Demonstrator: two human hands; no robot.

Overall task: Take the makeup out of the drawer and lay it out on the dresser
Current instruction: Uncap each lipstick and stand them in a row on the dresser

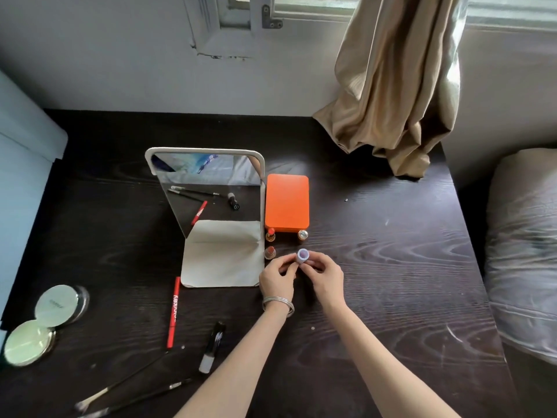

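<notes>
Pinching a small lilac cylindrical makeup tube (302,255) between both hands, left (278,276) and right (324,274), just above the dark wood-grain worktop (391,267); advise setting it upright beside the three standing lipsticks (270,252).

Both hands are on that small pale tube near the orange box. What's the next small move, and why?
Probably set the pale tube upright on the dresser beside the lipsticks in front of the orange box. The left hand and right hand pinch it just right of that row, where bare wood shows.
</notes>
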